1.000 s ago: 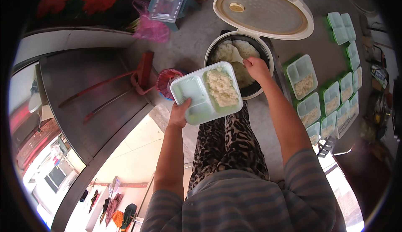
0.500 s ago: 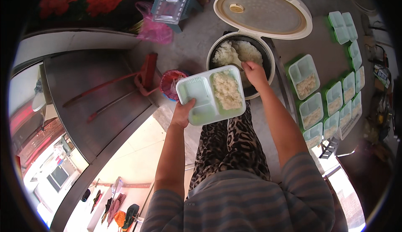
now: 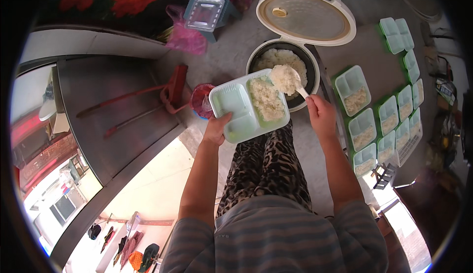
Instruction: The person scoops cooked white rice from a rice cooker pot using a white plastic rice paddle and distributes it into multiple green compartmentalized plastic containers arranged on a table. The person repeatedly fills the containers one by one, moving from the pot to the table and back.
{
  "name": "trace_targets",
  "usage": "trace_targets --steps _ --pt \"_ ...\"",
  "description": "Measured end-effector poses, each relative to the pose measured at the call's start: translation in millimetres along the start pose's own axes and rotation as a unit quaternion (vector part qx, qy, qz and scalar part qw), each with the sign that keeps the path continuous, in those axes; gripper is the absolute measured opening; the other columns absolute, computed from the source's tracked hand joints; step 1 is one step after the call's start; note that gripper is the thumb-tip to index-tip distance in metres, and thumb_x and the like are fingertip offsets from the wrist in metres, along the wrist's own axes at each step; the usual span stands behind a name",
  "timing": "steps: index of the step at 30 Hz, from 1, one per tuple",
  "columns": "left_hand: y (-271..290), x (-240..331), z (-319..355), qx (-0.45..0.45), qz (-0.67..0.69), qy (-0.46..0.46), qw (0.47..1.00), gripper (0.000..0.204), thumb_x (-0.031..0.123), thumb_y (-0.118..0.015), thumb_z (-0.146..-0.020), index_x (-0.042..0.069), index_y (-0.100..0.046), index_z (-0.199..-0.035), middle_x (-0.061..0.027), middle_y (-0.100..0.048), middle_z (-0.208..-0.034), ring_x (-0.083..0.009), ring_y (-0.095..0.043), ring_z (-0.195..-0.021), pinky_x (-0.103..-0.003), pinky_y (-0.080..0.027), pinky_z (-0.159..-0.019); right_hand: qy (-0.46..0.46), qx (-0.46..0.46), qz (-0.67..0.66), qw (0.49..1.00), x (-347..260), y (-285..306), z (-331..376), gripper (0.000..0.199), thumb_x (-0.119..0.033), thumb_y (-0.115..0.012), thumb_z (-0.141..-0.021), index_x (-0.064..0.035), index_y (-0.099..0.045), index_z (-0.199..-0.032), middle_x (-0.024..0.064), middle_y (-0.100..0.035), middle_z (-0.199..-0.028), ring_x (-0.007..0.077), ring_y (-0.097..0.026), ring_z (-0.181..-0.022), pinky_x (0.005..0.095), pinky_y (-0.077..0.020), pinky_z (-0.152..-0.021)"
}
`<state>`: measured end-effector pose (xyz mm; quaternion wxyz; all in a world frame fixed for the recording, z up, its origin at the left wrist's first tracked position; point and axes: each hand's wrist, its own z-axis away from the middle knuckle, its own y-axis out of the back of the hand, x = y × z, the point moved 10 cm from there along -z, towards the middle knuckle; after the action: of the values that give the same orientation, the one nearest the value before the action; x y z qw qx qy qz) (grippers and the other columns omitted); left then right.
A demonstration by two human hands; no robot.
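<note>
My left hand (image 3: 217,127) grips the near edge of a pale green compartment tray (image 3: 235,105), held level above my lap. Its large compartment holds white rice; the smaller ones look bare. My right hand (image 3: 320,114) holds a white rice paddle (image 3: 298,86) heaped with rice, raised just over the tray's far right corner. Behind it stands an open rice cooker (image 3: 309,63) with cooked rice in its dark pot and its round lid (image 3: 305,16) tipped back.
Several green trays with rice (image 3: 354,91) lie in rows on the floor to my right, some lidded ones (image 3: 396,34) farther back. A red bucket (image 3: 202,100), a grey metal counter (image 3: 106,105) with long tools, and a pink bag (image 3: 185,36) sit to the left.
My right hand has lifted the paddle out of the cooker pot with a scoop of rice and brought it over the tray. The tray has shifted slightly toward the pot.
</note>
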<state>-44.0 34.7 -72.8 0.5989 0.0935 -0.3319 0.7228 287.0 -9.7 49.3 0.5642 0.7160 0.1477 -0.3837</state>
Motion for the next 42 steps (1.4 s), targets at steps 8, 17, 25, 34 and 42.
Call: trace_targets --steps 8,17,25,34,42 --pt "-54.8 13.2 28.0 -0.024 0.020 0.004 1.000 0.040 0.000 -0.061 -0.085 0.002 -0.054 -0.124 -0.0108 -0.062 -0.114 -0.0269 -0.063 -0.102 -0.041 -0.054 -0.087 0.134 0.041 0.202 0.969 -84.6 25.1 27.2 0.043 -0.018 -0.068 -0.084 -0.0190 -0.062 -0.126 0.0038 -0.050 -0.070 0.0209 -0.051 -0.060 0.0343 -0.0440 -0.055" --pt "-79.1 37.7 66.4 -0.033 0.030 -0.014 0.999 0.040 -0.002 -0.061 -0.084 0.000 -0.054 -0.123 -0.0125 -0.062 -0.115 -0.0273 -0.063 -0.103 -0.040 -0.053 -0.089 0.047 0.015 0.014 0.999 -114.3 95.2 40.9 0.035 -0.012 -0.061 -0.090 -0.0137 -0.061 -0.125 0.0079 -0.056 -0.072 0.0241 -0.056 -0.058 0.0353 -0.0442 -0.053" --pt "-94.5 59.9 93.8 -0.057 0.020 -0.030 0.998 0.038 -0.003 -0.060 -0.084 -0.002 -0.055 -0.121 -0.0129 -0.062 -0.114 -0.0274 -0.063 -0.101 -0.040 -0.054 -0.086 0.064 -0.006 0.017 0.998 -155.8 132.3 58.2 0.032 -0.014 -0.063 -0.088 -0.0130 -0.064 -0.119 0.0083 -0.054 -0.067 0.0269 -0.055 -0.056 0.0368 -0.0428 -0.051" --pt "-110.6 79.4 126.3 -0.092 -0.029 -0.038 0.995 0.041 -0.004 -0.057 -0.082 -0.003 -0.053 -0.123 -0.0147 -0.062 -0.113 -0.0285 -0.064 -0.099 -0.040 -0.054 -0.085 0.030 0.068 -0.083 0.994 -170.6 160.7 36.1 0.027 -0.010 -0.060 -0.090 -0.0079 -0.065 -0.117 0.0125 -0.062 -0.073 0.0219 -0.057 -0.058 0.0318 -0.0455 -0.056" --pt "-116.3 91.2 144.1 -0.109 -0.004 -0.045 0.993 0.038 -0.004 -0.056 -0.083 -0.004 -0.054 -0.121 -0.0157 -0.063 -0.111 -0.0289 -0.064 -0.097 -0.040 -0.054 -0.084 0.045 0.085 -0.027 0.995 -192.2 173.1 42.3 0.026 -0.011 -0.063 -0.089 -0.0045 -0.065 -0.114 0.0136 -0.063 -0.073 0.0200 -0.060 -0.063 0.0300 -0.0465 -0.059"
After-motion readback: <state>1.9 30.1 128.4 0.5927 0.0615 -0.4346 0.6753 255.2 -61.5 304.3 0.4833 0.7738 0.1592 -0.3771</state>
